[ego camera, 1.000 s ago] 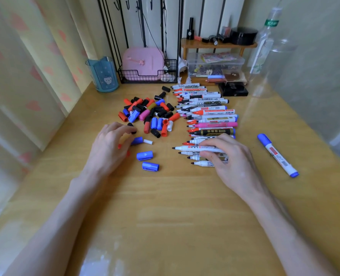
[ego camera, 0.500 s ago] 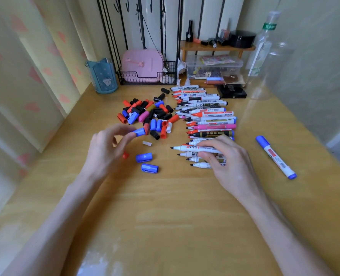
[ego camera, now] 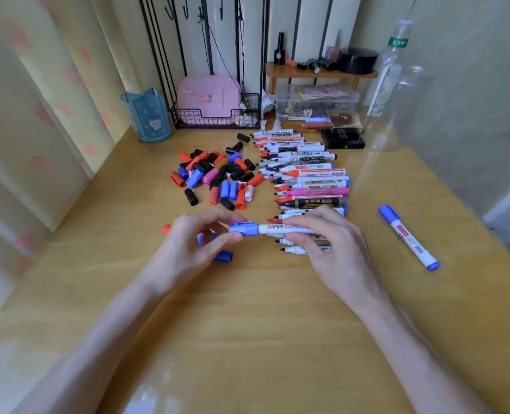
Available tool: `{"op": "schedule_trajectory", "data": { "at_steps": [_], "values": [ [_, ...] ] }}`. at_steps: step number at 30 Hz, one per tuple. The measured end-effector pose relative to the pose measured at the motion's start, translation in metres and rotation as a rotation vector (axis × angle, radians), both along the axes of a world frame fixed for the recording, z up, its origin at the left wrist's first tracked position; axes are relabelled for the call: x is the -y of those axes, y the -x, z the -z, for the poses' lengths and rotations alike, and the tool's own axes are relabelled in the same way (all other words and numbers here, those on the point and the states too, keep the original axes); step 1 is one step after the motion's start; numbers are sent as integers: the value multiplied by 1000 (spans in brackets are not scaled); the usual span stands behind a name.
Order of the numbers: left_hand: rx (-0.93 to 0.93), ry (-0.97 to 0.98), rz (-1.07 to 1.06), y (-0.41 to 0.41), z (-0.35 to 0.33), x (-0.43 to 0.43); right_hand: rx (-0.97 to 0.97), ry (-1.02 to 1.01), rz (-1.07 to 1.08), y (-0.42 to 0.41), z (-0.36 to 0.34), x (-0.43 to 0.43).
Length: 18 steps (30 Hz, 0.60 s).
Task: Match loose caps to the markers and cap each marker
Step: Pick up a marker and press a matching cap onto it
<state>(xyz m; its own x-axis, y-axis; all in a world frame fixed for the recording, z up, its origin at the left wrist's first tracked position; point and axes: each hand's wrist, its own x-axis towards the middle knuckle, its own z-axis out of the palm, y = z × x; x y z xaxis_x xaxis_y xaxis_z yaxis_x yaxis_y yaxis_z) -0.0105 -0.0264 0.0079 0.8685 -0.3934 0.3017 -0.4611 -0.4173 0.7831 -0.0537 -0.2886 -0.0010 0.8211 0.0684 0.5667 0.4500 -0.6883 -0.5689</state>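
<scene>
Left hand pinches a blue cap seated on the tip of a white marker, held above the table. Right hand grips the marker barrel; pile of loose caps lies beyond

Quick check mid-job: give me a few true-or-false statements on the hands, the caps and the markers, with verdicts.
1. The left hand pinches a blue cap at the white marker's tip end. True.
2. The right hand holds nothing. False: it grips the white marker's barrel.
3. A capped blue marker lies alone, right of the marker row. True.
4. The cap pile lies right of the marker row. False: the cap pile lies left of the row.
</scene>
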Motion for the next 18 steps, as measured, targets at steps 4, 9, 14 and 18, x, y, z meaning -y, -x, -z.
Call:
{"op": "schedule_trajectory", "data": {
  "at_steps": [4, 9, 14, 18],
  "values": [
    [-34, 35, 29, 6, 2, 7, 12, 12, -34, 1, 2, 0],
    [-21, 30, 42, 10, 3, 8, 32, 61, -45, 1, 7, -4],
    [-12, 29, 33, 10, 2, 7, 40, 44, -42, 2, 7, -6],
    [19, 43, 9, 12, -1, 9, 29, 9, -51, 3, 6, -8]
  ]
}}
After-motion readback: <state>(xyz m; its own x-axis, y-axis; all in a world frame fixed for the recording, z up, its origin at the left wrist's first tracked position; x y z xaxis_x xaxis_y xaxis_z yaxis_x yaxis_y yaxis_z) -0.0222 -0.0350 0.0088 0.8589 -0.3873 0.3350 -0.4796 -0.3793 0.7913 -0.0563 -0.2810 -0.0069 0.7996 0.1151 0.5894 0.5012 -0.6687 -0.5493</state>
